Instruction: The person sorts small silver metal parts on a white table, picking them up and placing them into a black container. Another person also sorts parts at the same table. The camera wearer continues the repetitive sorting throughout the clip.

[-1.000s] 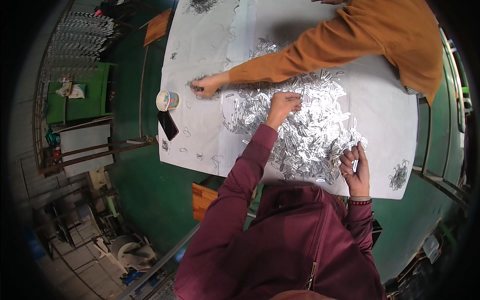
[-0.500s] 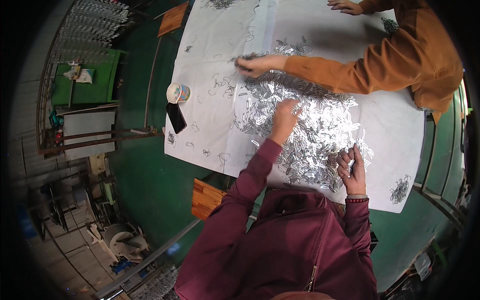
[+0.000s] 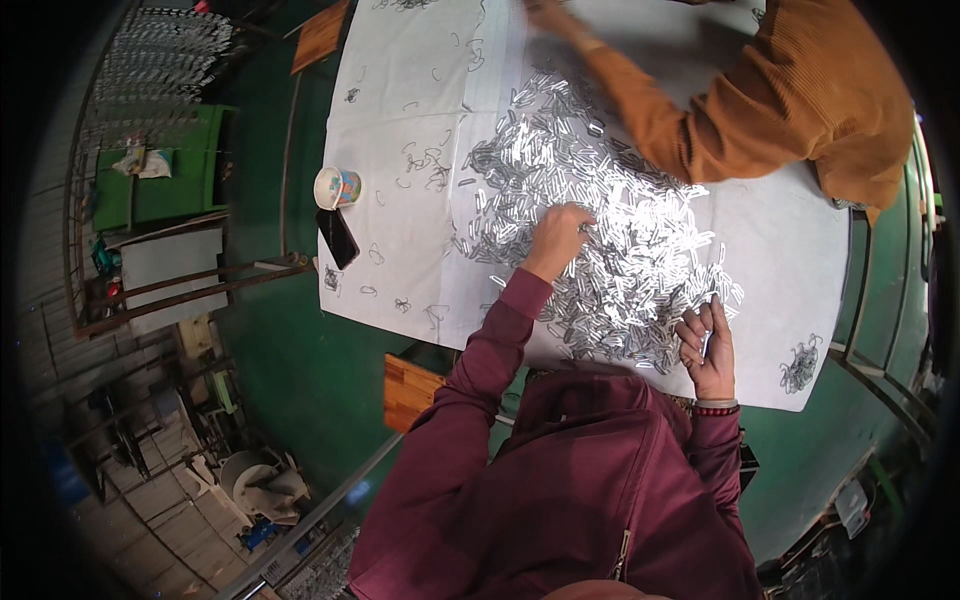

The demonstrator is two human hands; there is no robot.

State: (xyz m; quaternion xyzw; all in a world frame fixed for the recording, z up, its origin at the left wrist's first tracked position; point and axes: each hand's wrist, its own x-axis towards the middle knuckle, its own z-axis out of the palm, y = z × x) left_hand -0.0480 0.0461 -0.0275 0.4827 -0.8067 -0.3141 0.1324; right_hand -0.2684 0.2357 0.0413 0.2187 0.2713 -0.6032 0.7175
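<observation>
Left hand curls over silver oblong metal clips, uncountable; right hand half-curls at their edge; cannot tell either grip. One black rectangular phone, one white round tub.

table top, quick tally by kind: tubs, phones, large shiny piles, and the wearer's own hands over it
Tub: 1
Phone: 1
Large shiny pile of metal pieces: 1
Wearer's hands, left hand and right hand: 2
Total: 5
</observation>
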